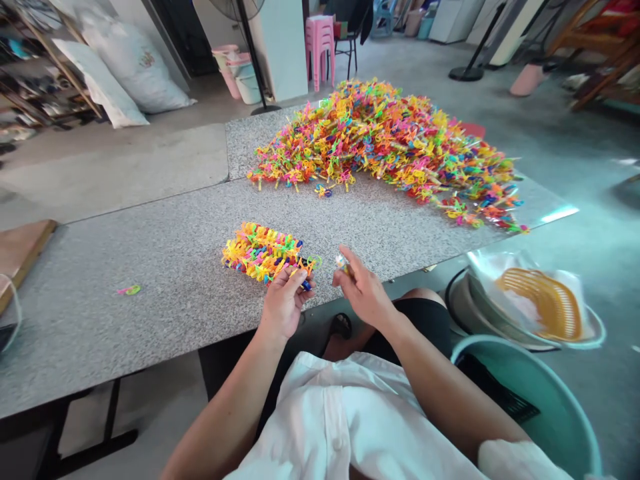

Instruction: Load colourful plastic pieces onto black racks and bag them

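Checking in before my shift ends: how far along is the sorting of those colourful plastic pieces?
Done: one small neat row of multicoloured plastic pieces lies lined up near the granite table's front edge. In hand: the left hand touches that row's end, while the right hand pinches a single small piece. Left: the large loose heap of colourful pieces, so most remains.

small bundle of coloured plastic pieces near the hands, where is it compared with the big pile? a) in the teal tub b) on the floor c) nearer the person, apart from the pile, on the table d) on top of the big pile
c: the small bundle lies on the speckled table by the left hand, with bare tabletop between it and the big pile farther back.
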{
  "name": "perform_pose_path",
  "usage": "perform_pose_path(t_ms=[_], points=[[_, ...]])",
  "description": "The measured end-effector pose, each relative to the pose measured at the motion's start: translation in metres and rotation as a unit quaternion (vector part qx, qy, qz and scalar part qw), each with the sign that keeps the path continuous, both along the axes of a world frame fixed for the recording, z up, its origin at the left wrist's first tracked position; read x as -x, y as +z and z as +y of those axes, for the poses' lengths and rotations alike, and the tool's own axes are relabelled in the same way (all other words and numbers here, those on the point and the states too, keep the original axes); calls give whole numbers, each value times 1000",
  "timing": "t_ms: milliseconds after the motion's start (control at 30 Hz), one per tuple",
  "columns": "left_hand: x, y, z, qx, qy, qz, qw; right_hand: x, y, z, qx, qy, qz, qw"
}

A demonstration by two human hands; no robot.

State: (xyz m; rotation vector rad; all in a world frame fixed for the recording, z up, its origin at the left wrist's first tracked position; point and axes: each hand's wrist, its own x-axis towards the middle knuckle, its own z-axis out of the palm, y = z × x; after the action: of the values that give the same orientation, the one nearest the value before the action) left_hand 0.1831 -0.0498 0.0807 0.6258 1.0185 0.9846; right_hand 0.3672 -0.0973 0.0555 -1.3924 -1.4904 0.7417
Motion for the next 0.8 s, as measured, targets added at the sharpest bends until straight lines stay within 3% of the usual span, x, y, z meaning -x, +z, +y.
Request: perform_pose_path(t_ms=[133, 533, 800], points=[[-1, 5, -1, -23, 16, -8, 1000, 11, -1, -14, 44, 57, 65, 995], [-1, 5, -7, 20, -5, -37, 999, 22, -9, -10, 25, 37, 116, 992], [-3, 3, -11, -9, -21, -31, 999, 20, -7, -12, 98, 56, 207, 972]])
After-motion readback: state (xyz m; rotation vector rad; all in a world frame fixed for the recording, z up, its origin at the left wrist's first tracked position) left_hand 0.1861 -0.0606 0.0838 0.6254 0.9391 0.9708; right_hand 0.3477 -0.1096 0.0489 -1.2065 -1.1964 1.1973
